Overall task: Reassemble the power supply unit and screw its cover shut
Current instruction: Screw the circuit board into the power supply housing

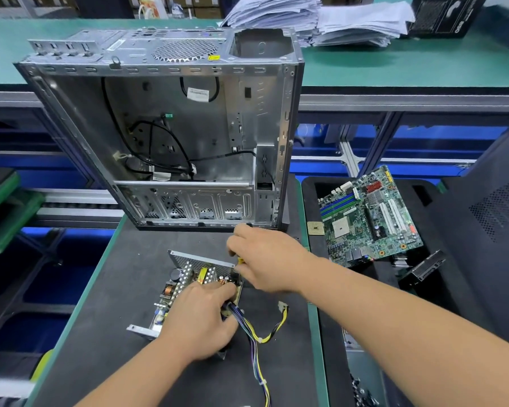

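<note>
Our left hand (197, 315) presses the circuit board (171, 289) into the open metal case (200, 259), fingers curled by the wire bundle (256, 333). Our right hand (265, 257) pinches something yellow at the case's far right corner, with the board's long axis running from there toward us.

Both bare forearms entered from the bottom edge and converged toward the middle of the view; the left forearm rose from about 7 o'clock, angled up toward 1 o'clock, its wrist straight; the left hand (199, 314) lay palm down, back toward the camera, fingers bent forward and downward with the tips hidden beneath them; the right forearm came in from about 4 o'clock, reaching toward 10 o'clock; the right hand (266, 258) sat above and just to the right of the left, knuckles up, fingers curled inward in a pinch; the two hands were close but apart.
</note>
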